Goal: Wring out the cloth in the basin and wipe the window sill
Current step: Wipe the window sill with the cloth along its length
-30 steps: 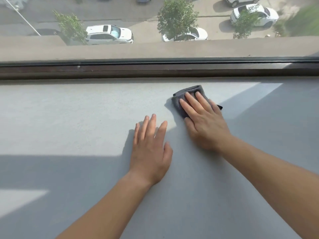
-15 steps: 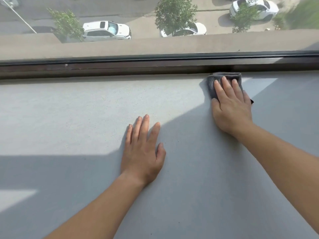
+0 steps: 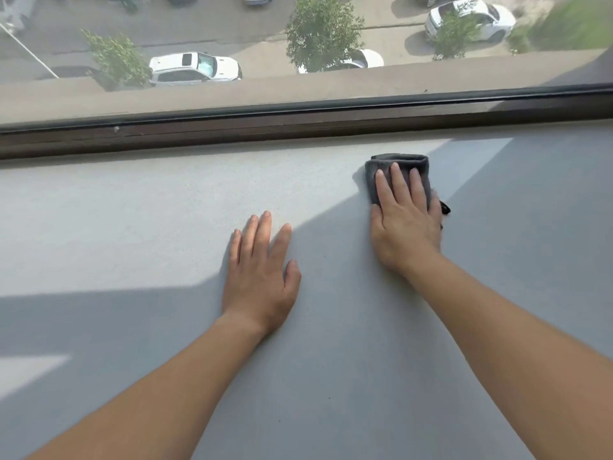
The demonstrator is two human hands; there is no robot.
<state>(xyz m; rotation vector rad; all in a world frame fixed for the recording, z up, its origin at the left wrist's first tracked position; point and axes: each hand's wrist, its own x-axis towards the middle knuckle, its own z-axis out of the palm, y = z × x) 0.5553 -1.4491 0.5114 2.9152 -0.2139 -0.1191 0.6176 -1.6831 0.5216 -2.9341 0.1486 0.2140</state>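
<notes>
Right hand (image 3: 406,224) lies flat on the cloth (image 3: 398,164), fingers straight and close together, palm down. It is pressing, not gripping; no finger visibly curls round the fabric. The flat press likely spreads load over the whole pad so it drags evenly. Left hand (image 3: 260,270) is also flat and relaxed, fingers slightly spread, resting bare on the window sill (image 3: 132,227) and holding nothing. It reads as a brace for leaning forward. The hands are apart, the left nearer the body and the right further out toward the glass.

Cloth: dark grey, folded into a small thick pad, with a soft napped look like microfibre. A dark tag or corner pokes out on the little-finger side. It sits on the sill near the window frame (image 3: 232,127), not touching it. Damp or dry — cannot tell.

Sill: broad, flat, pale grey, matte with fine speckle, part sunlit and part shadowed. Frame: dark brown, a long straight rail, a bit scuffed. Through the glass there is a concrete ledge, then the street with white cars (image 3: 195,69) and trees (image 3: 323,31).

Basin not in view — wringing judged done, wiping under way.
</notes>
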